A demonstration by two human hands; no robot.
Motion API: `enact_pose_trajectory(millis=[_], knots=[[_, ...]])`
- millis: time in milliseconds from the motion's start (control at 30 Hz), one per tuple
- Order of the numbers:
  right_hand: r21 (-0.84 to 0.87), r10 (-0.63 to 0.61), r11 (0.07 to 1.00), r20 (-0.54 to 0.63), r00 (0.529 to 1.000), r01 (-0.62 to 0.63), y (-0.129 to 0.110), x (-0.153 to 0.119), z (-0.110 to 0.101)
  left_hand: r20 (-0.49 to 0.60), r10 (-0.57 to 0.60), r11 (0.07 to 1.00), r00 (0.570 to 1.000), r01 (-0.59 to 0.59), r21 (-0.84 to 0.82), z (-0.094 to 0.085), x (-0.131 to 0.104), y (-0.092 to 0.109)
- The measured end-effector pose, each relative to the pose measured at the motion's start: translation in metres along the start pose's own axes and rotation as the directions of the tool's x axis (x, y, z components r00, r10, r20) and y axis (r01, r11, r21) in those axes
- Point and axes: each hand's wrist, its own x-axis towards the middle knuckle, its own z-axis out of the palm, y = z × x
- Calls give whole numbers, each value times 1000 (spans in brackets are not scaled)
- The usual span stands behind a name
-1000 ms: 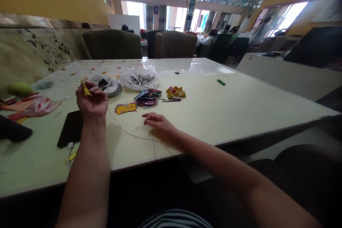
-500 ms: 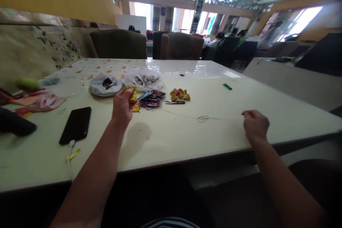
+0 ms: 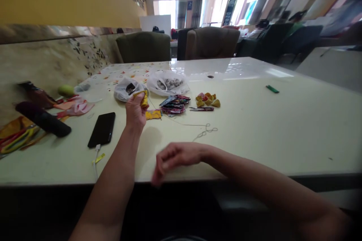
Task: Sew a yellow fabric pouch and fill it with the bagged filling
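Observation:
My left hand (image 3: 137, 111) is closed on a small piece of yellow cloth (image 3: 144, 99), held above the table. Below it lies another yellow cloth piece (image 3: 153, 114), beside a stack of patterned fabric pieces (image 3: 174, 104). My right hand (image 3: 177, 158) is bent downward over the table's front edge; its fingertips are smeared by motion, so whatever it may hold does not show. A thin thread (image 3: 207, 128) lies in loose loops on the table, one end running toward my right wrist. Behind it are thread snips (image 3: 201, 109) and several small yellow stitched pieces (image 3: 207, 99).
Two white plastic bags (image 3: 166, 83) (image 3: 128, 89) stand behind the fabric stack, one with grey-white lumps inside. A phone (image 3: 102, 130) with a charging cable lies left. Further left are a dark cylindrical object (image 3: 43, 118) and pink cloth (image 3: 76, 106). A green lighter-like object (image 3: 272, 89) lies right.
My right hand has swept from the far right to the front middle, and the stretched thread has gone slack into loops. My left hand still holds the yellow cloth. The view has turned right.

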Motion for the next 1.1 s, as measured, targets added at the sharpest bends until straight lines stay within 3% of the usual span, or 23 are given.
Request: enact_pose_trajectory(millis=[33,67,100,133,167,233,267,300,333,500,633,900,1000,1100], knots=[[98,22,994,143,989,-37,-5,-4,-2,16,-10,1000,1000,10,13,1,-2,-2],[141,30,989,165,986,-54,-9,-8,-7,42,-15,1000,999,14,25,2,-5,-4],[140,22,990,52,998,-29,-14,-12,-14,76,-16,999,997,13,38,4,-9,-7],[104,-14,994,-167,986,32,-18,-15,-23,112,-13,999,994,7,53,5,-12,-10],[38,-72,995,-409,909,97,-20,-18,-33,155,-4,998,988,-6,67,7,-17,-14],[-92,-186,980,-731,656,175,-21,-20,-53,248,4,993,969,-34,116,10,-25,-23],[-126,-215,972,-806,551,196,-20,-20,-61,287,3,988,958,-47,145,11,-29,-27],[-137,-224,969,-845,486,207,-17,-21,-67,318,-3,982,948,-57,178,12,-33,-31],[-138,-222,968,-862,456,210,-14,-22,-71,342,-8,976,940,-67,209,13,-37,-35],[-169,-233,968,-872,429,183,-2,-29,-72,430,-40,916,902,-138,376,15,-53,-46],[-264,-290,957,-870,400,120,0,-33,-75,464,-59,901,884,-153,405,17,-60,-50],[-372,-353,928,-862,364,19,2,-34,-80,390,-224,942,893,96,322,17,-59,-55],[-488,-449,871,-839,308,-60,-1,-37,-78,356,-224,943,907,108,316,17,-59,-53],[-640,-576,747,-759,305,-182,-4,-38,-75,338,-202,947,919,95,308,17,-58,-53]])
